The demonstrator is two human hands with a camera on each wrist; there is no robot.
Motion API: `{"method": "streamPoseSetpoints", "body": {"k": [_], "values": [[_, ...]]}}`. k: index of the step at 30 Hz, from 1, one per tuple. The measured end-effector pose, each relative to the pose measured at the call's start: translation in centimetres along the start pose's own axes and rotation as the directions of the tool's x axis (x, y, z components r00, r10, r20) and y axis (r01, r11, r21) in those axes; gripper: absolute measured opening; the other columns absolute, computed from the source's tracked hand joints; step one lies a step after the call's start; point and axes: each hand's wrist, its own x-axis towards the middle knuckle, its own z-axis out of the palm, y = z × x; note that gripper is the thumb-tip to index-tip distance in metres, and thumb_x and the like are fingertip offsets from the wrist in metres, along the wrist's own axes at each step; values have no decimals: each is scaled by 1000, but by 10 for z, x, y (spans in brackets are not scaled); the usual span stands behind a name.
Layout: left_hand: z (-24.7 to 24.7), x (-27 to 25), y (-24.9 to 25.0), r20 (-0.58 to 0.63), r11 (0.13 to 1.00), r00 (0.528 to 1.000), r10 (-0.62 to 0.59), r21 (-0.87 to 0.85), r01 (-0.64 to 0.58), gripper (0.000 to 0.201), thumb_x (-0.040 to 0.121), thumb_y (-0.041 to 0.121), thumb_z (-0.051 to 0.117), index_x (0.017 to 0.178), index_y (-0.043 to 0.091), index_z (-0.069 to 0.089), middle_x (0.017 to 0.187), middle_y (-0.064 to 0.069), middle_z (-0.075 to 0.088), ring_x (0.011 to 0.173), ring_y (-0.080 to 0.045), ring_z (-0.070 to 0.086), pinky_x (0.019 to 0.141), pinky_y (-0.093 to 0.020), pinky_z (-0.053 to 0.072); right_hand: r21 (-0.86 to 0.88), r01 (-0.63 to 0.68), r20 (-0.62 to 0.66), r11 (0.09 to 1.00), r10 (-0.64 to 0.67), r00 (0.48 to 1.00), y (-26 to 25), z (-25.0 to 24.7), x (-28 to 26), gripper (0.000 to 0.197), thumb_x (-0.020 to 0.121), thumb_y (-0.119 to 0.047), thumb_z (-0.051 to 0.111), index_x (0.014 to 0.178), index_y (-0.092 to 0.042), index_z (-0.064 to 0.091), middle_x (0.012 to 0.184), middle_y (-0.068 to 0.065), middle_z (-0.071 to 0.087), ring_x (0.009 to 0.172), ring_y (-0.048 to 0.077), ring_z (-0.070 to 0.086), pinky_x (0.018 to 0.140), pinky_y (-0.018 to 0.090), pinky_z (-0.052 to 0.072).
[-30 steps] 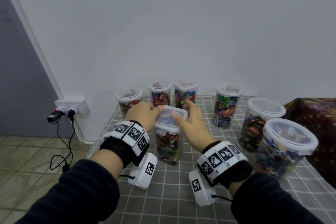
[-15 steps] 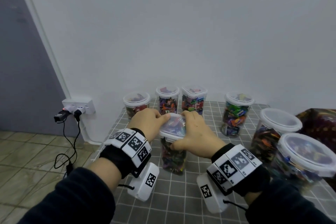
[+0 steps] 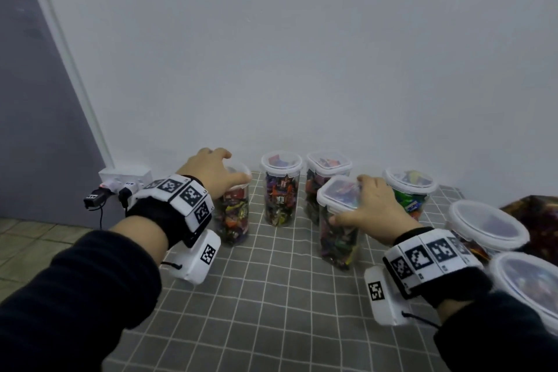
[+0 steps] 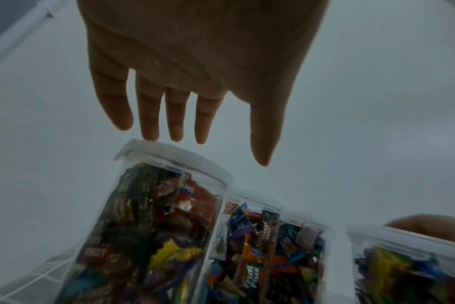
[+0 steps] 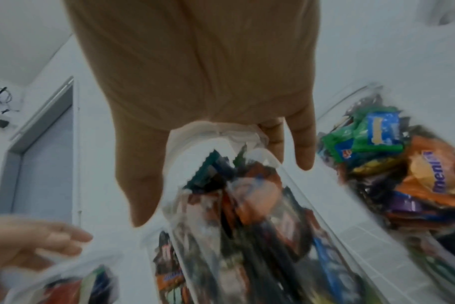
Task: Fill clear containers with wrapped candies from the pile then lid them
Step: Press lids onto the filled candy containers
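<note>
Clear candy jars [image 3: 280,190] along the far worktop [image 3: 271,296] are filled and lidded. One lidded jar [image 3: 339,220] is gripped by the right hand [image 3: 373,208]; the left hand [image 3: 211,172], fingers [image 4: 174,115] spread, hovers over the leftmost jar [image 3: 232,214].

The left hand [image 3: 211,170] leaves the lidded container [image 3: 339,220] and now hovers, fingers spread, over the leftmost jar [image 3: 234,217]; the right hand [image 3: 373,205] alone grips the container's top.

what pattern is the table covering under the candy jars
Dark grey with a grid of thin white lines, on the table covering; the head view shows it best.
</note>
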Motion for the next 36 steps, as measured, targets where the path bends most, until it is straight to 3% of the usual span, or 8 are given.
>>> {"method": "streamPoseSetpoints", "body": {"k": [6, 13, 16, 19, 23, 25, 30, 36], "values": [[7, 30, -9, 195, 994, 980, -45, 108, 24, 104, 72, 59, 69, 150, 12, 18, 153, -9, 28, 137, -28, 33, 108, -39, 34, -123, 107, -44, 987, -114, 993, -49, -20, 21, 100, 71, -64, 67, 146, -13, 25, 155, 6, 14, 141, 25, 17, 113, 47, 26], [5, 51, -20, 190, 996, 981, -31, 86, 14, 93, 74, 45, 73, 148, 15, 25, 150, -7, 35, 133, -26, 39, 102, -32, 35, -201, 141, 68, 969, -130, 989, -118, 13, 92, 81, 75, -53, 67, 138, -14, 34, 138, 10, 38, 126, 30, 38, 100, 46, 38], [1, 66, -30, 153, 997, 988, -38, 73, 27, 90, 73, 44, 73, 146, 17, 28, 147, -7, 39, 130, -27, 42, 100, -33, 37, -301, 125, 102, 945, -99, 990, -123, 32, 113, 71, 71, -51, 68, 128, -16, 42, 126, 10, 48, 113, 31, 48, 88, 41, 39], [-1, 81, -39, 115, 994, 992, -47, 100, 35, 90, 72, 45, 74, 145, 17, 30, 145, -7, 42, 127, -27, 45, 98, -34, 39, -275, 142, 138, 951, -107, 985, -121, 41, 124, 54, 71, -44, 66, 114, -17, 51, 97, 3, 56, 80, 23, 55, 66, 31, 39], [1, 97, -48, 104, 993, 992, -72, 97, 62, 90, 72, 45, 75, 145, 15, 32, 144, -8, 43, 126, -28, 45, 97, -34, 39, -277, 173, 141, 945, -138, 980, -128, 42, 132, 37, 74, -35, 66, 104, -14, 61, 70, -2, 48, 58, 14, 47, 47, 23, 34], [1, 104, -49, 111, 993, 991, -79, 91, 69, 88, 73, 44, 74, 144, 14, 33, 144, -9, 43, 127, -28, 44, 98, -34, 38, -297, 187, 132, 936, -154, 979, -136, 45, 135, 39, 74, -35, 69, 105, -13, 62, 72, -2, 48, 62, 15, 48, 49, 23, 36], [0, 119, -48, 139, 992, 988, -67, 116, 51, 86, 72, 40, 76, 143, 14, 35, 143, -10, 44, 127, -28, 45, 98, -34, 39, -226, 179, 142, 958, -149, 979, -152, 63, 145, 62, 72, -45, 72, 121, -15, 50, 116, 10, 49, 110, 29, 48, 79, 38, 43], [-2, 122, -50, 193, 991, 980, -56, 129, 31, 90, 72, 39, 77, 145, 16, 30, 144, -9, 43, 128, -28, 43, 98, -32, 37, -203, 188, 114, 961, -167, 979, -163, 75, 147, 63, 75, -43, 70, 126, -13, 45, 122, 10, 44, 115, 29, 43, 81, 36, 38]]}}
